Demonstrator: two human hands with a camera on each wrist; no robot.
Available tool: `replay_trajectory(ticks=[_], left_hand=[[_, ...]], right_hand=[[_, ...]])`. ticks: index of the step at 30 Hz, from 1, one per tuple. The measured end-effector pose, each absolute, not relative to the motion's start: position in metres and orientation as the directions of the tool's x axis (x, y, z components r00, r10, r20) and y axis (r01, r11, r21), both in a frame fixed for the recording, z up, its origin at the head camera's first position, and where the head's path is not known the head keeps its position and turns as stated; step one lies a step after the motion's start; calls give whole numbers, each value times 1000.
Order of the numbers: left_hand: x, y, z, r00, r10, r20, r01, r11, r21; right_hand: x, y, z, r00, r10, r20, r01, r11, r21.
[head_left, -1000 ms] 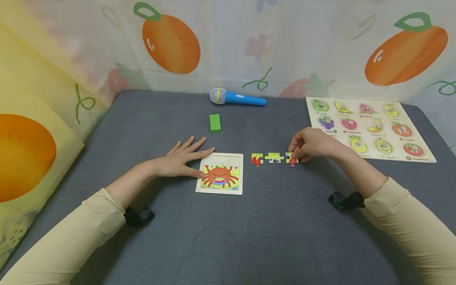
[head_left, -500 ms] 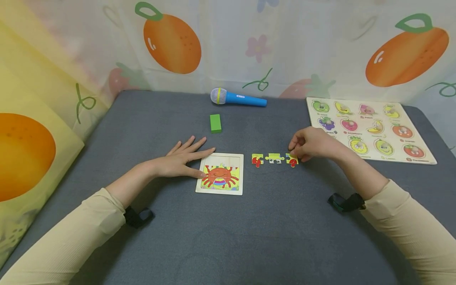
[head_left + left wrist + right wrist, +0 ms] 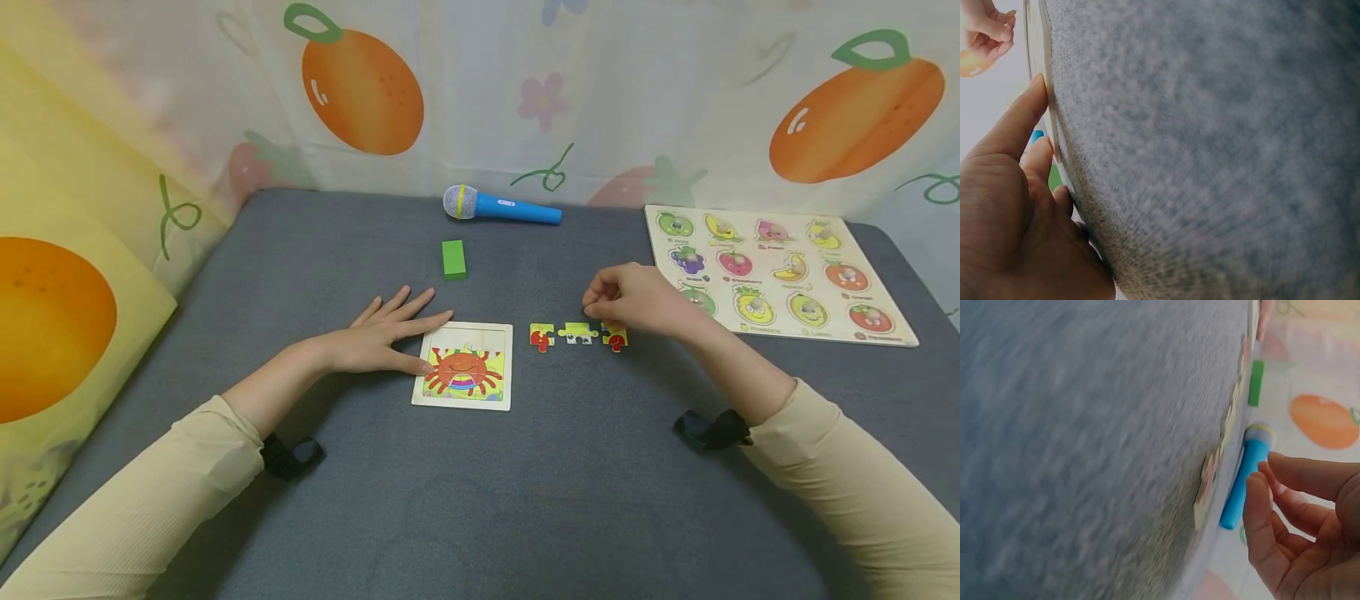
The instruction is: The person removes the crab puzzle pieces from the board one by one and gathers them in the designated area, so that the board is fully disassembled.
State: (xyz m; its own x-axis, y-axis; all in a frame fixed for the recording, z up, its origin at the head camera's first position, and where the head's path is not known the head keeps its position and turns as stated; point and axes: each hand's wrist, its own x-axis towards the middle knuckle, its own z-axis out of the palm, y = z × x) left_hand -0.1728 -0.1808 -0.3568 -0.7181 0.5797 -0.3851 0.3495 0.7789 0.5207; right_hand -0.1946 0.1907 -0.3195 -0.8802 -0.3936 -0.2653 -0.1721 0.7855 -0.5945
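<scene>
My left hand point(image 3: 378, 343) lies with spread fingers at the left side of a small wooden puzzle tray point(image 3: 461, 406). Its thumb rests on the tray's left rim, by the red crab picture point(image 3: 462, 372) filling the lower part. To the tray's right, three loose jigsaw pieces lie in a row: a left piece point(image 3: 541, 337), a middle piece point(image 3: 577, 333) with eyes and a right piece point(image 3: 616, 340). Just above the right piece hovers my right hand point(image 3: 636, 298), fingers loosely bent. In the right wrist view, nothing shows between the thumb and fingers of the right hand point(image 3: 1310, 519).
A green block point(image 3: 453, 260) sits beyond the tray, and a blue toy microphone point(image 3: 502, 206) lies behind it near the fruit-print curtain point(image 3: 480, 100). At the back right is a fruit puzzle board point(image 3: 783, 242). Everything rests on a grey cloth table point(image 3: 480, 508).
My right hand has let go of the right jigsaw piece, lifted and shifted left toward the middle piece. The left hand and the tray have stayed put.
</scene>
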Motion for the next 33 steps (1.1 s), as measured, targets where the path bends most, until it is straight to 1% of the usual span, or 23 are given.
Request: replay_trajectory(ticks=[14, 23, 29, 33], left_hand=[[-173, -181, -358, -720, 580, -380, 351, 778, 521], [-173, -180, -358, -725, 570, -388, 345, 787, 512], [-174, -179, -358, -730, 561, -391, 340, 794, 504], [-174, -179, -358, -728, 566, -386, 344, 790, 508]], right_hand=[[-183, 150, -319, -862, -470, -191, -259, 731, -631], [-178, 121, -325, -824, -535, -188, -299, 692, -657], [-175, 99, -326, -786, -585, -199, -315, 657, -686], [-174, 84, -326, -761, -620, -190, -350, 639, -686]])
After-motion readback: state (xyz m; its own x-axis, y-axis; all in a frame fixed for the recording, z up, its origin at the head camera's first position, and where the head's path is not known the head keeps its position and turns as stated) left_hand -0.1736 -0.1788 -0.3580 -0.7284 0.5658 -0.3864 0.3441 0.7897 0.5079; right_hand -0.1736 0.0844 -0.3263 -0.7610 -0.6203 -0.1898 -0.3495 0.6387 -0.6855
